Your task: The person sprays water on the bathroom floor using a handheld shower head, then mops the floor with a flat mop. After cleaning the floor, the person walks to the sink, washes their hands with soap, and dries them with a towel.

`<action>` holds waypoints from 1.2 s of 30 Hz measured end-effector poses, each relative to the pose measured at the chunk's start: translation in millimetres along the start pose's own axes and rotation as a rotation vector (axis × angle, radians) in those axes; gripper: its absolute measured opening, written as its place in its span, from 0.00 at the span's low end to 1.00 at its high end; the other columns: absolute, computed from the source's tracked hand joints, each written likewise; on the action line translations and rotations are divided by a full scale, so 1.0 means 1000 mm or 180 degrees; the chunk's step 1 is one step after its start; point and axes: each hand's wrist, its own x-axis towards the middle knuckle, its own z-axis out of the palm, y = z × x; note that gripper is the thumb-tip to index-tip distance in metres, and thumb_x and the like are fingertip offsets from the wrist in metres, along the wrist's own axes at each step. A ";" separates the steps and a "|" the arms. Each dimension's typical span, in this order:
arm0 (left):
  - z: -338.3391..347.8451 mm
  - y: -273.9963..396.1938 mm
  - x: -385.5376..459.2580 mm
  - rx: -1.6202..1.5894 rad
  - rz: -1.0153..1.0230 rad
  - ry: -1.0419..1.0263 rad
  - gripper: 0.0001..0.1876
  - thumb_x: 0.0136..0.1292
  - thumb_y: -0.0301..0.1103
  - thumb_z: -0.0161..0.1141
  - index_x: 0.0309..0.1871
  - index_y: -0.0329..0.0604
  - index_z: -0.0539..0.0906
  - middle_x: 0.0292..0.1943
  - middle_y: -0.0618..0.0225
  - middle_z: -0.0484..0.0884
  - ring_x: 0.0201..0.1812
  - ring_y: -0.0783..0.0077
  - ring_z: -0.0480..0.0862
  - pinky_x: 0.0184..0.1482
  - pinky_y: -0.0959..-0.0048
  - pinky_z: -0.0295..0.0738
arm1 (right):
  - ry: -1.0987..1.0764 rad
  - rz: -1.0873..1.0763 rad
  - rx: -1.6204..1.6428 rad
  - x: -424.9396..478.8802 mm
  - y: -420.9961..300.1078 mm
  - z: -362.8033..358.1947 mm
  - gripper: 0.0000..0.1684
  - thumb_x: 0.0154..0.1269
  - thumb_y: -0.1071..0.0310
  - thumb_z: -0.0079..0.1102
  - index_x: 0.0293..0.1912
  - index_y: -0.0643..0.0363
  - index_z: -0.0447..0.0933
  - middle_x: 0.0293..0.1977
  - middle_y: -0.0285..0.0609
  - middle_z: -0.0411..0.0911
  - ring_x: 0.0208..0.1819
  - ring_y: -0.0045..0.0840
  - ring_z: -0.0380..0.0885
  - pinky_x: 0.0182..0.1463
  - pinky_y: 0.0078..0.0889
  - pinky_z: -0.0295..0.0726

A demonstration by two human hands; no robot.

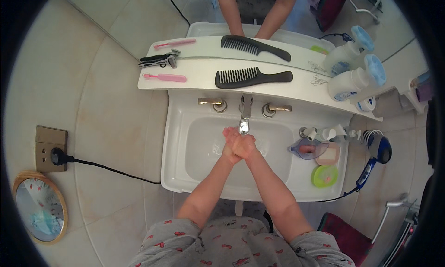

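Note:
My left hand (231, 143) and my right hand (245, 147) are pressed together beneath the chrome faucet spout (245, 119), over the basin of the white sink (198, 178). Their palms and fingers overlap, and no object shows between them. Water shimmers in the basin on both sides of the hands. Behind them, a lever handle (212, 102) stands left of the spout and another lever handle (278, 108) stands right of it.
A white shelf (201, 82) above the faucet holds a black comb (252, 78), a pink stick-shaped item (167, 78) and a pump bottle (347, 84). A green soap dish (324, 176) sits on the sink's right ledge, with a blue hair dryer (377, 148) beyond. A black plug (59, 156) is in the left wall socket.

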 end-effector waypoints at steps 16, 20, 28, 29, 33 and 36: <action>-0.016 0.010 0.119 0.7134 0.2107 -0.0366 0.16 0.69 0.44 0.46 0.45 0.41 0.76 0.40 0.59 0.78 0.41 0.62 0.76 0.49 0.66 0.70 | 0.0898 -0.3262 -0.6644 -0.092 -0.048 0.118 0.33 0.55 0.78 0.51 0.63 0.62 0.60 0.62 0.56 0.63 0.60 0.46 0.68 0.60 0.40 0.69; -0.067 0.028 0.122 0.7792 0.2987 -0.0240 0.18 0.66 0.43 0.49 0.52 0.40 0.72 0.47 0.60 0.74 0.49 0.58 0.73 0.53 0.64 0.66 | -0.0154 -0.3468 -0.7404 -0.081 -0.024 0.123 0.40 0.51 0.81 0.51 0.66 0.62 0.57 0.66 0.55 0.57 0.64 0.46 0.63 0.64 0.43 0.65; 0.005 0.002 0.067 0.4554 -0.0071 0.0192 0.23 0.64 0.49 0.53 0.58 0.47 0.71 0.49 0.64 0.75 0.51 0.63 0.74 0.54 0.64 0.68 | 0.0499 -0.2961 -0.7077 -0.120 -0.056 0.096 0.28 0.60 0.71 0.52 0.61 0.62 0.65 0.60 0.51 0.67 0.57 0.44 0.71 0.59 0.44 0.70; 0.036 -0.002 0.046 0.3785 -0.0581 0.0758 0.25 0.62 0.49 0.55 0.59 0.47 0.71 0.48 0.62 0.77 0.49 0.60 0.76 0.53 0.63 0.69 | 0.0578 -0.2825 -0.6554 -0.128 -0.069 0.094 0.26 0.61 0.70 0.51 0.60 0.61 0.66 0.57 0.51 0.71 0.55 0.44 0.73 0.57 0.43 0.72; -0.003 0.005 0.022 0.6702 0.0727 0.0391 0.23 0.62 0.43 0.58 0.58 0.44 0.74 0.42 0.61 0.81 0.44 0.65 0.80 0.47 0.68 0.73 | 0.1830 -0.2221 -0.3815 -0.183 -0.118 0.078 0.19 0.70 0.58 0.46 0.52 0.60 0.71 0.43 0.46 0.80 0.39 0.32 0.82 0.39 0.30 0.80; -0.008 -0.002 0.023 0.5431 0.0570 0.0486 0.21 0.61 0.40 0.60 0.56 0.43 0.76 0.42 0.62 0.82 0.44 0.69 0.79 0.46 0.72 0.73 | 0.2048 -0.2083 -0.2294 -0.226 -0.170 0.043 0.29 0.68 0.45 0.47 0.49 0.64 0.71 0.43 0.48 0.80 0.40 0.31 0.82 0.37 0.29 0.81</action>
